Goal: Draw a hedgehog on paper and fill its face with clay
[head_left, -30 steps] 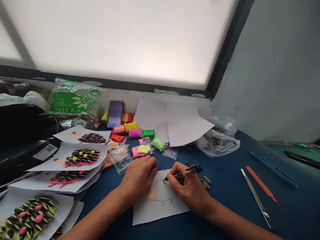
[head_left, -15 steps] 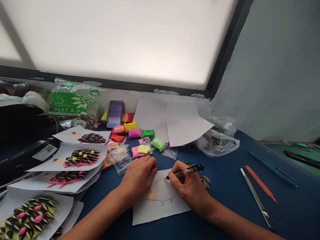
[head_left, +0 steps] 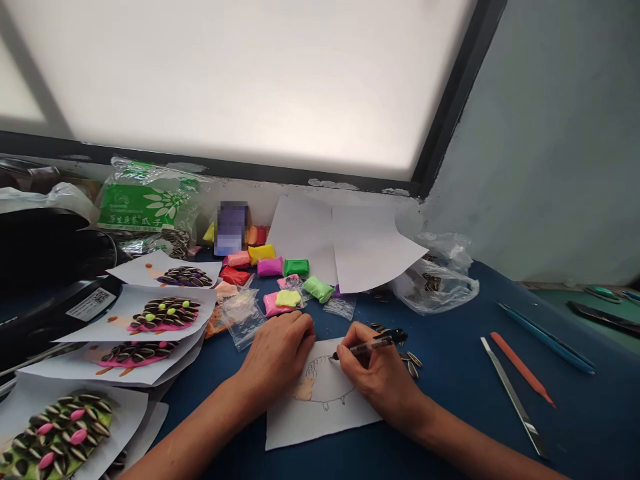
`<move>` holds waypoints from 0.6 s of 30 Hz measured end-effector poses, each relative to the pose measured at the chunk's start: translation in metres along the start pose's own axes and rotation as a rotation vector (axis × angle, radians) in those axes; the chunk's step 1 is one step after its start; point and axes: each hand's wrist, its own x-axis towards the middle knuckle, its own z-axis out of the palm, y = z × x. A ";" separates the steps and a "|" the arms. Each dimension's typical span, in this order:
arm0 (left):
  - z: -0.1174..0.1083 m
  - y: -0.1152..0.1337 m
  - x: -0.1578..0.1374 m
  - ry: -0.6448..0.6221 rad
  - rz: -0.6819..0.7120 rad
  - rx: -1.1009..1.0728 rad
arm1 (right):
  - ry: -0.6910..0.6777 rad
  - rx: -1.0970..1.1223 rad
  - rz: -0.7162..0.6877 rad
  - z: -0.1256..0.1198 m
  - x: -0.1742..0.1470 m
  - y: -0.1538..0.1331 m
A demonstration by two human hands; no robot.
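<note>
My right hand (head_left: 383,377) is closed around a black pen (head_left: 373,345). Its tip touches a sheet of white paper (head_left: 300,430) on the blue tabletop. On that sheet is a line drawing of a hedgehog (head_left: 325,380), with a rounded body, small feet and a peach-coloured face at the left. Rows of small curved strokes fill its upper left. My left hand (head_left: 280,347) lies over the sheet's upper left edge, its fingers bent and partly hidden from view. Behind the right hand are several striped sunflower seeds (head_left: 413,365).
Hedgehog pictures covered in seeds (head_left: 165,313) are spread at the left. Packets of coloured clay (head_left: 270,267), a phone (head_left: 231,230) and blank sheets (head_left: 375,250) stand toward the window. A clear bag (head_left: 445,287) sits behind right; a blade tool (head_left: 515,400) and an orange stick (head_left: 523,370) lie right.
The pen has tilted very slightly in my right hand, its tip staying near the top of the hedgehog's outline. My left hand keeps its place on the paper.
</note>
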 end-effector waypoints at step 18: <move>0.000 0.000 0.000 0.016 0.005 0.005 | 0.085 -0.033 -0.035 -0.002 0.000 0.003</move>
